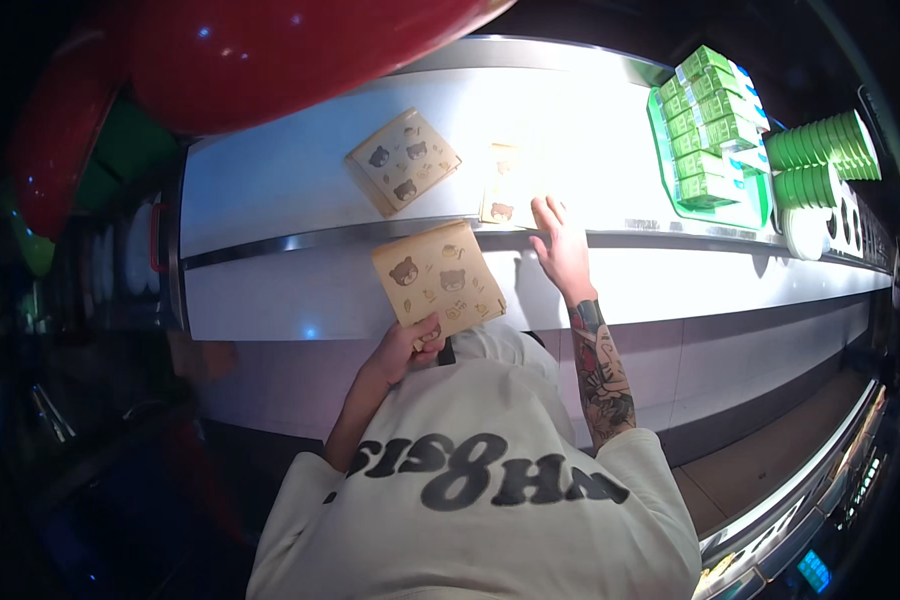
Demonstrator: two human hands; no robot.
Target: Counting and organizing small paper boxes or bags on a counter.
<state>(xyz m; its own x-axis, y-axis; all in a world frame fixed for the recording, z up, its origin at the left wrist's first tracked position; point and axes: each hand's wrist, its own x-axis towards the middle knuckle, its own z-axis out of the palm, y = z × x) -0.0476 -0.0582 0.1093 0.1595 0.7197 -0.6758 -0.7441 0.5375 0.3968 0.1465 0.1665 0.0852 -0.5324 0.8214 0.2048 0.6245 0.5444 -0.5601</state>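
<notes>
My left hand [405, 349] grips the lower corner of a flat kraft paper bag [450, 281] printed with bear faces, held in front of my chest. Its right corner shows layered edges, so it may be several bags together. Over the counter's metal strip, my right hand [564, 244] has its fingers extended and thumb apart. Those fingertips are beside another bear-printed paper piece [501, 195], partly washed out by glare; whether they touch it I cannot tell. A small stack of similar bags [405, 161] lies tilted on the white counter, farther left.
At the right, a green tray [661, 165] bears stacked green cartons [709, 124]. Beyond it stand nested green paper cups [821, 146] and white lids [804, 232]. A large shiny red object [270, 60] overhangs the upper left. The white counter [270, 180] has a metal edge.
</notes>
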